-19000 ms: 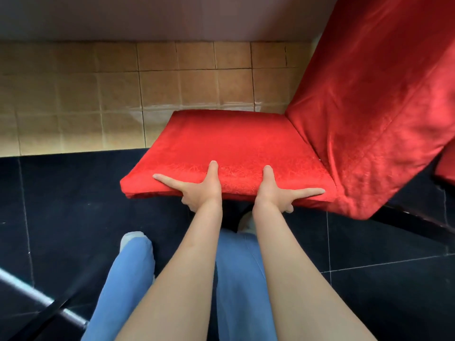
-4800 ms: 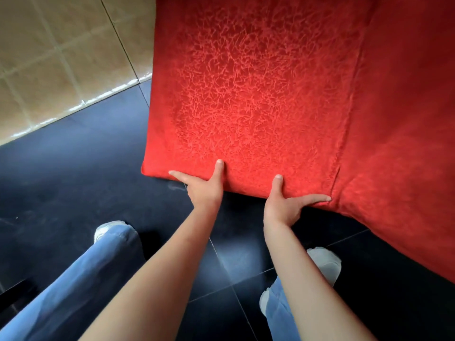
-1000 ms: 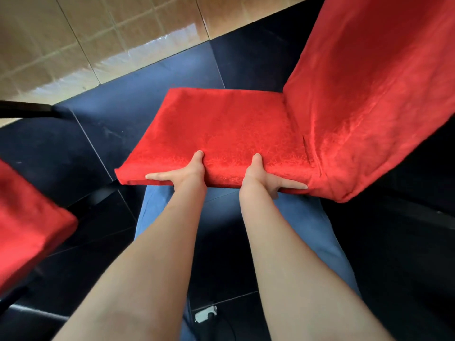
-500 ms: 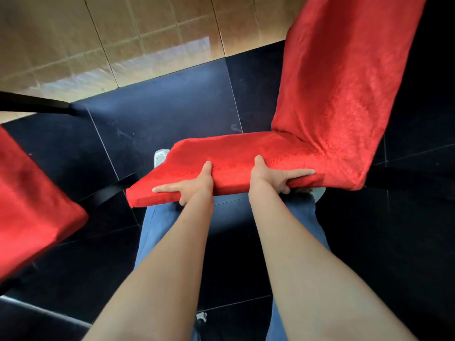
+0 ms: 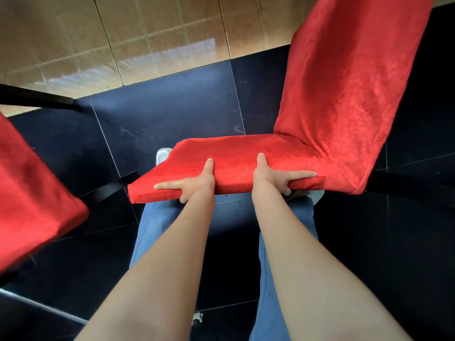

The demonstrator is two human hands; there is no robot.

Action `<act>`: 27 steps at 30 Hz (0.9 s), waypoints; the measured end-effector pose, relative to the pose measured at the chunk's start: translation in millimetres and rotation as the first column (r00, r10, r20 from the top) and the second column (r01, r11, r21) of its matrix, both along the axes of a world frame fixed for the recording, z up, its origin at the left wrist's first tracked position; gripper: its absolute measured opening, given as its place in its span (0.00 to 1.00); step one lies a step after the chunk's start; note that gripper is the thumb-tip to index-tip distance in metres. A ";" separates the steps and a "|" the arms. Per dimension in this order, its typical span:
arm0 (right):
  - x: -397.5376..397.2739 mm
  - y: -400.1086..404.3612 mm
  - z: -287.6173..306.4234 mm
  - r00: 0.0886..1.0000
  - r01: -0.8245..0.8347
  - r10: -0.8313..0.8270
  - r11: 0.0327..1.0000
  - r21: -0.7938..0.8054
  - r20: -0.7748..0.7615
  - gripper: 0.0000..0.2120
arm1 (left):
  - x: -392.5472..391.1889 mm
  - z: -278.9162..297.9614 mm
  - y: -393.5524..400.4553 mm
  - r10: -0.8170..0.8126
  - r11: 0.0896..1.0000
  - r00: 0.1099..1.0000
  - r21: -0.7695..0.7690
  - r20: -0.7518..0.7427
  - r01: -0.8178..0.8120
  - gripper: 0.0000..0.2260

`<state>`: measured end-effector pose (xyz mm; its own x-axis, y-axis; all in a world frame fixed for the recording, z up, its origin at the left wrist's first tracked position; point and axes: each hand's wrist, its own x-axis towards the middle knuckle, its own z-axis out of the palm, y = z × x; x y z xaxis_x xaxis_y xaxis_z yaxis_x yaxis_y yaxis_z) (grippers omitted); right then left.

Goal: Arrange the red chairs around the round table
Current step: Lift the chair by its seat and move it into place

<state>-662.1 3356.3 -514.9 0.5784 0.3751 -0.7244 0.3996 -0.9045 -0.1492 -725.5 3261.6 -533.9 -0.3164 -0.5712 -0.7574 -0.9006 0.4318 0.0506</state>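
At the far left edge a second red chair [image 5: 32, 193] fills the frame's side, only part of its cloth-covered bulk showing, with a black bar [image 5: 37, 99] running out above it across the seam between the tan tiles [image 5: 147, 33] and the dark floor [image 5: 160, 107]. Just right of that chair, a black leg [image 5: 110, 187] slants out from under the near left corner of the red chair [image 5: 246, 153] in the middle, whose padded seat lies nearly level in front of the person and over their blue trousers [image 5: 157, 225]. The left hand [image 5: 197, 182] grips the seat's near edge: the thumb lies on top of the cushion, the index finger stretches leftward along the front face, and the remaining fingers [image 5: 183, 199] curl under the edge. A pale shoe [image 5: 163, 155] peeks out past the seat's far left side. The right hand [image 5: 275, 177] holds the same edge, a little apart from the left, thumb up on the cushion, index finger pointing right along the front, the other fingers tucked beneath. Farther right the chair's tall back rises steeply toward the top right corner, its loose red cover hanging down past the seat, and another black leg [image 5: 406, 184] juts out to the right behind it. No round worktop shows in this view.
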 end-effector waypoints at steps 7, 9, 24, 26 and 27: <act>6.0 5.5 1.4 0.992 -0.122 0.125 0.988 -0.095 0.025 0.63 | 0.8 4.4 0.4 0.006 1.000 1.000 0.029 -0.020 -0.005 0.65; 9.1 9.5 2.7 0.981 -0.187 0.191 0.974 -0.131 0.019 0.63 | 4.2 7.8 -0.6 -0.036 0.999 0.999 0.014 -0.037 0.036 0.66; 2.1 -54.4 22.9 0.391 -0.910 0.920 0.389 -0.143 0.010 0.55 | -10.6 45.6 -71.0 -0.666 0.746 0.743 0.024 0.066 0.666 0.52; -2.0 -66.2 22.9 0.269 -0.951 0.963 0.270 -0.153 0.026 0.57 | -24.0 42.3 -97.1 -0.764 0.645 0.645 0.014 -0.004 0.764 0.48; -4.2 -70.1 21.8 0.207 -0.965 0.978 0.211 -0.158 0.038 0.57 | -30.9 39.0 -107.5 -0.813 0.581 0.581 0.019 -0.045 0.814 0.47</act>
<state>-666.4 3286.2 -493.1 -0.1245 0.6473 -0.7520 0.9796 0.2005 0.0104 -756.3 3154.1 -494.9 -0.6566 -0.0384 -0.7533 -0.1712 0.9802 0.0993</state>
